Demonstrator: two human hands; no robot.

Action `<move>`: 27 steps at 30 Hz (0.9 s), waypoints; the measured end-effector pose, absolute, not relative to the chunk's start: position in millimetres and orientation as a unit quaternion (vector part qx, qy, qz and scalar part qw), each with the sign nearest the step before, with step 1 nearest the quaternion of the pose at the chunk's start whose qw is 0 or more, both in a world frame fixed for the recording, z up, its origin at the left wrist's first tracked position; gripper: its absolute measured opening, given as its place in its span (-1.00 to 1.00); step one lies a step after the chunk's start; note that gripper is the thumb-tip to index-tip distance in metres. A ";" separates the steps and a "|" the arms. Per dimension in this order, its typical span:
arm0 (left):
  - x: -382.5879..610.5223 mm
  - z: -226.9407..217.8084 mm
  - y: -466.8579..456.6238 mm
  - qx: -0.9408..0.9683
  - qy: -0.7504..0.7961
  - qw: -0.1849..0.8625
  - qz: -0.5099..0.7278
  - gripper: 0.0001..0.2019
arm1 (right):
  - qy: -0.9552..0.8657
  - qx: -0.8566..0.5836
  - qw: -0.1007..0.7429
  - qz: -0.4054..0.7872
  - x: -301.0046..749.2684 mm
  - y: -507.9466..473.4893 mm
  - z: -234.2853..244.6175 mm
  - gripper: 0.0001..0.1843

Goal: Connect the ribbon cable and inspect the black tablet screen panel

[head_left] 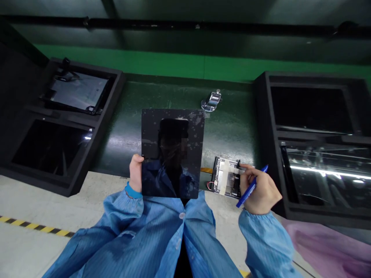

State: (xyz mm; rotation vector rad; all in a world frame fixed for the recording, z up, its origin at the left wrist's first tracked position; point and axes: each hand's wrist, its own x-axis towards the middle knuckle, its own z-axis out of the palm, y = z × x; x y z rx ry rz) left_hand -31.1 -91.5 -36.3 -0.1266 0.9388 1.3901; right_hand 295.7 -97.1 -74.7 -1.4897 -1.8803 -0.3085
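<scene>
My left hand [135, 173] grips the left edge of a black tablet screen panel [172, 154], thumb on its front. The glossy panel is tilted toward me and carries pale smudges and a reflection. An orange ribbon cable [206, 170] runs from its right side to a small open circuit board unit [224, 177] with pale tape across it and red wires at its left. My right hand [259, 189] holds a blue marker pen [252, 187] between its fingers, while its index fingertip touches the board unit's upper right corner.
A chrome tally counter [213, 101] stands on the dark green bench [234, 123] behind the panel. On the left, a black foam tray [101, 143] holds screen panels; another black tray [265, 127] with panels lies on the right. Pink cloth [327, 247] shows at lower right.
</scene>
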 end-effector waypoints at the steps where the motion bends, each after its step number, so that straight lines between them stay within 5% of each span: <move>1: -31.0 -36.5 -91.7 -0.063 0.415 0.668 0.615 -0.61 | -0.727 -0.576 0.356 -0.119 295.5 -97.1 -74.6 -0.83; 27: -38.4 -52.5 -102.5 -0.030 0.428 0.641 0.636 -0.59 | -0.729 -0.564 0.360 -0.147 292.3 -95.3 -70.8 -0.81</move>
